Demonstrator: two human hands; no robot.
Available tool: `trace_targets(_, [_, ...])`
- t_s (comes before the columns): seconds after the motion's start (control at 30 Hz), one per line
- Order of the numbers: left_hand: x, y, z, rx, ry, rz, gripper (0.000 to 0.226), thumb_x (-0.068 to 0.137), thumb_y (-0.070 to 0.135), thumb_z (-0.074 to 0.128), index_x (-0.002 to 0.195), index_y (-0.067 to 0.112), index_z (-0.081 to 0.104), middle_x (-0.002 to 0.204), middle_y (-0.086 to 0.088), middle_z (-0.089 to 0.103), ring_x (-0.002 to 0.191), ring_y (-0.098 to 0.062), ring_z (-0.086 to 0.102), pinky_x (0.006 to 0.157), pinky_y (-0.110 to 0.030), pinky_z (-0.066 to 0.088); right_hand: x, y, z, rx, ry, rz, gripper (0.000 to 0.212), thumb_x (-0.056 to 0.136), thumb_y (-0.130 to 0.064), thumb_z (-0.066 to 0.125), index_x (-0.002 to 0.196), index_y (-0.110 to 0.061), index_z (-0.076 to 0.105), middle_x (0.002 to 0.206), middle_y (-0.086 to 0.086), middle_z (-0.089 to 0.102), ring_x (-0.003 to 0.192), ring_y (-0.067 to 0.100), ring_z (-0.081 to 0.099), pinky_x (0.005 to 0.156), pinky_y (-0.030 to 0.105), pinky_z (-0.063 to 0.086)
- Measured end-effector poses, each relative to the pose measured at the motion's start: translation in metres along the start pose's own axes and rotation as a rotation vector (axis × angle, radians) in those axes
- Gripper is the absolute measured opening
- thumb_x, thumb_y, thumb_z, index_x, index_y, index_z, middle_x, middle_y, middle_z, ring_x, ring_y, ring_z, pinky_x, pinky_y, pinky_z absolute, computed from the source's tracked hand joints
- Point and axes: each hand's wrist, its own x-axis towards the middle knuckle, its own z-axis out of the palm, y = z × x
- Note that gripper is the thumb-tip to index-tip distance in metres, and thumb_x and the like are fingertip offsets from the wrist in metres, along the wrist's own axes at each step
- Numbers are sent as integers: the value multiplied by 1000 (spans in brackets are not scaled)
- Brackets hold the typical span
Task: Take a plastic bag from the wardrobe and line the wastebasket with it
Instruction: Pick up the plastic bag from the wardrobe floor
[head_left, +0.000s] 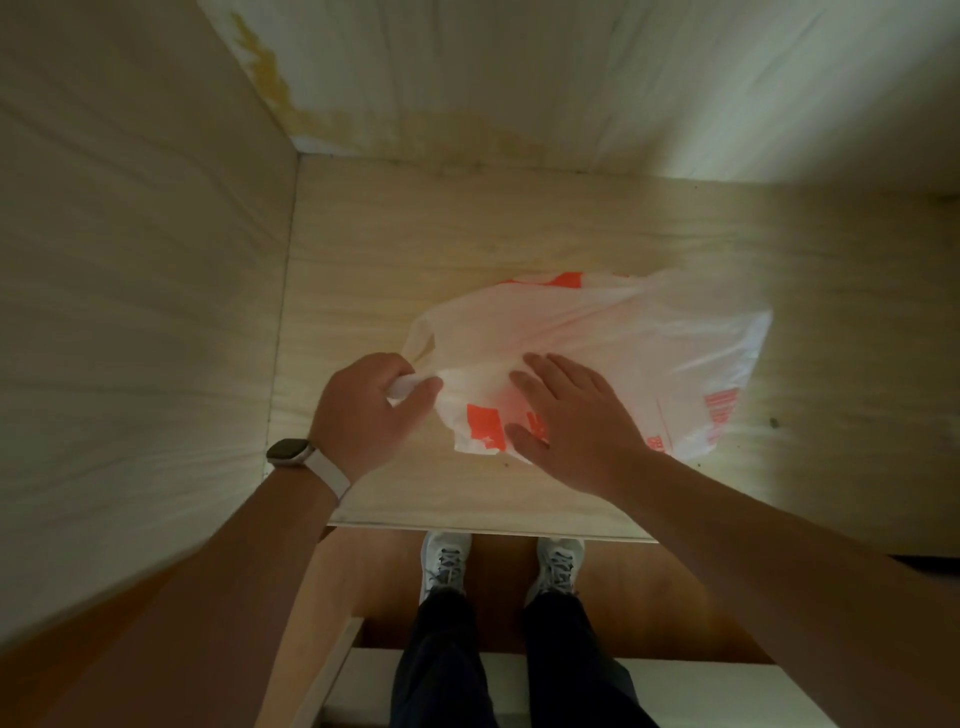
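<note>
Wood floor (498, 582) nearest you, your sneakers (445, 564) right at the front edge of the wardrobe shelf (519, 244). Dim in there, pale panel walls, yellowish staining on the back wall (467, 78).

Left hand (366, 415), smartwatch (293, 452) on the wrist: grip clamped on a bunched end of the plastic bag (597, 343), probably a handle or the mouth edge. Right hand (571, 421): fingers spread apart, palm flat on the bag's near side, pinning it, not gripping.

Bag is white with orange print, lying crumpled and roughly flat on the shelf, about mid-depth, right of centre. Nothing else visible on the shelf. Wastebasket isn't in view.

Step in hand, as I read it: the pickup from the wardrobe. Bag secured on one end only, not lifted yet.

Next move calls for:
- close your right hand on the film or let go, then draw the bag out toward you
- thin film, so it'll drag and balloon; gather it before lifting clear of the shelf edge
- then locate the wastebasket and find the bag mouth to open it
</note>
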Motion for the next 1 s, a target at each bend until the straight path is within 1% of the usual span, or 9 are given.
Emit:
trace_targets(0.1, [2, 17, -11, 5, 29, 6, 36, 81, 48, 52, 62, 20, 42, 57, 8, 39, 53, -12, 40, 49, -22, 29, -4, -8, -14, 64, 18, 5, 64, 96, -57, 33, 146, -17, 41, 156, 10, 38, 143, 32, 35, 115, 47, 31])
trace_targets(0.2, [-1, 42, -21, -21, 85, -11, 33, 83, 35, 58, 62, 19, 38, 57, 8, 36, 52, -6, 36, 49, -16, 27, -11, -18, -29, 115, 46, 3, 66, 96, -60, 32, 147, -18, 39, 156, 8, 38, 143, 30, 34, 116, 46, 31])
trace_targets(0.37, [-9, 87, -43, -110, 129, -7, 9, 88, 16, 66, 85, 11, 59, 76, 5, 55, 66, -4, 49, 60, -4, 36, -29, -35, -56, 196, 127, 4, 64, 97, -59, 40, 147, -20, 39, 153, 7, 43, 141, 29, 38, 114, 46, 36])
trace_targets(0.43, [-13, 108, -56, -167, 150, -44, 5, 89, 15, 66, 88, 14, 61, 76, 6, 60, 65, 0, 55, 58, -4, 37, -37, -42, -74, 214, 153, 13, 64, 97, -61, 38, 147, -20, 38, 152, 7, 43, 140, 28, 39, 112, 47, 38])
trace_targets(0.57, [-19, 143, -79, -217, 215, -47, 33, 89, 16, 64, 65, 20, 43, 58, 6, 46, 54, -3, 48, 46, -14, 36, -59, -56, -112, 242, 231, 29, 71, 98, -67, 23, 145, -18, 43, 149, 8, 48, 138, 27, 43, 112, 46, 39])
trace_targets(0.7, [-23, 176, -104, -290, 248, 29, 37, 90, 8, 61, 66, 24, 38, 59, 7, 42, 53, -3, 44, 47, -13, 34, -79, -66, -143, 259, 314, 48, 65, 97, -61, 34, 143, -16, 47, 148, 8, 49, 137, 28, 45, 112, 46, 39])
trace_targets(0.83, [-28, 202, -130, -388, 212, 144, 10, 88, 21, 55, 93, 30, 54, 93, 20, 59, 84, 12, 55, 70, -3, 40, -100, -78, -172, 275, 383, 50, 66, 97, -64, 31, 143, -18, 44, 147, 6, 49, 136, 25, 45, 109, 44, 40])
trace_targets(0.87, [-29, 207, -136, -375, 190, 155, 13, 88, 26, 52, 100, 29, 57, 99, 22, 60, 91, 13, 55, 74, -2, 39, -105, -81, -178, 274, 402, 45, 65, 97, -64, 31, 143, -19, 44, 147, 6, 49, 135, 24, 45, 109, 44, 40])
trace_targets(1.0, [-38, 219, -155, -296, 172, 211, 24, 90, 39, 48, 91, 21, 65, 86, 8, 67, 82, 0, 60, 65, -14, 45, -120, -96, -198, 257, 451, 36, 62, 97, -60, 40, 145, -21, 42, 150, 4, 46, 139, 22, 41, 112, 40, 33])
